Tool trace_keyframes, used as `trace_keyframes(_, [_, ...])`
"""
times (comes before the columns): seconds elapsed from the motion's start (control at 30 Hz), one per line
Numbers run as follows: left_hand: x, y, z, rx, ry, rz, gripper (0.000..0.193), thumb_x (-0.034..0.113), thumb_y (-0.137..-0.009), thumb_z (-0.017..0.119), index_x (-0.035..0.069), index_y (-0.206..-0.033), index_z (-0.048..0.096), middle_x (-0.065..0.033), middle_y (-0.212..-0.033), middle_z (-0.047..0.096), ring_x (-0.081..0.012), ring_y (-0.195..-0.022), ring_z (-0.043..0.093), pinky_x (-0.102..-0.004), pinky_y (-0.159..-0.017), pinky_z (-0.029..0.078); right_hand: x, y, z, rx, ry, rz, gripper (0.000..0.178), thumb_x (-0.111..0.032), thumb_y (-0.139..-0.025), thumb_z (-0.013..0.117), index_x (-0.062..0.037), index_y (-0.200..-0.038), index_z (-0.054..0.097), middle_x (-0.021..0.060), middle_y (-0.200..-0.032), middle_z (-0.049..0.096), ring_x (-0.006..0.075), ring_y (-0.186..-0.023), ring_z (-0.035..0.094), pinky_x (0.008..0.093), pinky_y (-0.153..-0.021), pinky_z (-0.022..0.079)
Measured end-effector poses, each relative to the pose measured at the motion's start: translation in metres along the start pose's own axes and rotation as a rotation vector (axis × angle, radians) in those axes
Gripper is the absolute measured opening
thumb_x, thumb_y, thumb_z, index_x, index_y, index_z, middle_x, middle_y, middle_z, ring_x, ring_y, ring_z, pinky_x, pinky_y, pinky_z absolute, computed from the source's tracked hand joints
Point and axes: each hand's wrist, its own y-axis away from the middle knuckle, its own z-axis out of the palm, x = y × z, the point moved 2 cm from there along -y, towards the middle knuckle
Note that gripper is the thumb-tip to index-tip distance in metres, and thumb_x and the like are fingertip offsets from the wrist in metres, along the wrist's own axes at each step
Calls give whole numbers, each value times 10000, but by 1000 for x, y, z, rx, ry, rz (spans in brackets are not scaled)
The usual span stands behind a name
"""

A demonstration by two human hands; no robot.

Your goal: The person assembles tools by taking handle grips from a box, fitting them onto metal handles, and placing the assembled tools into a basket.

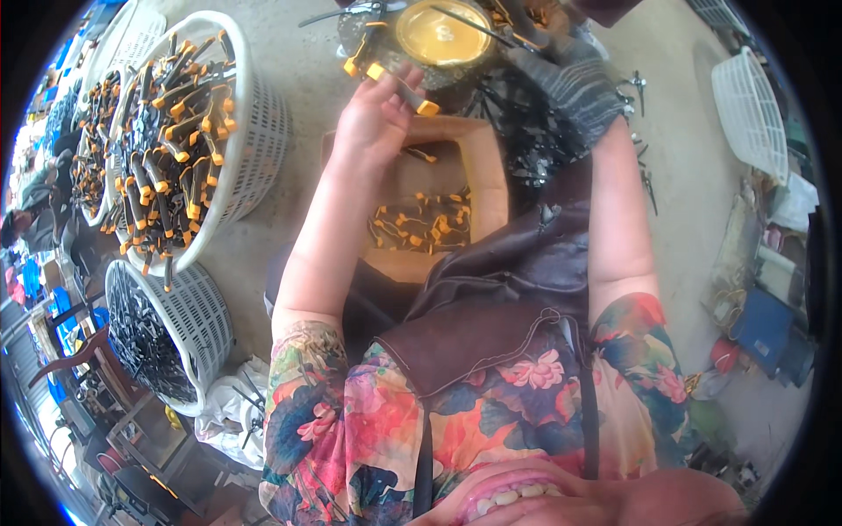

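Observation:
My bare left hand (381, 110) is closed around a black handle grip with orange ends (408, 95), above the far edge of a cardboard box (487, 167). My right hand (574, 92) wears a grey striped glove. Its fingers are bent beside a dark pile of metal parts, and what they hold is hard to make out. A thin black rod (474, 24) reaches from near those fingers across a round bowl of yellow liquid (421, 39). Another black-and-orange grip (355, 63) lies left of the bowl. Several such grips (425, 223) lie inside the box.
At the left, a large white basket (254, 131) is heaped with black-and-orange handled tools. Below it, a smaller basket (197, 307) holds dark metal parts. A white crate (750, 114) stands at the far right. Some dark tools (647, 188) lie on the floor right of my glove.

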Motion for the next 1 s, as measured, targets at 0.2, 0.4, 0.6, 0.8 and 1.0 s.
trace_keyframes(0.2, [-2,-12,-5,119,-149,97,284,64,-967,412,-2,-1240,372,-140,-1242,521,-294,-1122,546,-382,-864,487,7,-4,16,-26,-370,223,379,-211,-847,648,-1,-1155,576,40,-947,598,127,-856,560,261,-747,473])
trace_keyframes(0.4, [-7,-21,-3,92,-227,147,266,41,-959,414,20,-1224,392,-129,-1248,519,-282,-1115,547,-372,-855,475,19,-11,36,-81,-492,313,335,-124,-861,622,-25,-1179,587,43,-941,628,112,-835,573,250,-765,476])
trace_keyframes(0.6, [-10,-23,-1,78,-271,183,266,35,-942,454,26,-1201,395,-117,-1249,515,-261,-1117,538,-362,-852,475,16,-14,40,12,-324,144,332,-138,-856,647,-24,-1165,607,57,-994,668,99,-878,590,248,-797,472])
trace_keyframes(0.8, [-12,-25,-2,88,-290,175,256,39,-947,446,28,-1198,397,-104,-1249,512,-251,-1124,531,-362,-858,471,15,-19,52,1,-242,48,322,-174,-857,662,-14,-1135,624,70,-988,677,95,-888,588,247,-814,466])
trace_keyframes(1.0, [-13,-26,-2,94,-285,158,242,42,-950,441,38,-1191,415,-92,-1247,512,-237,-1113,537,-365,-847,474,19,-19,60,-46,-619,180,333,-195,-873,652,4,-1137,615,51,-996,671,76,-894,568,242,-823,460])
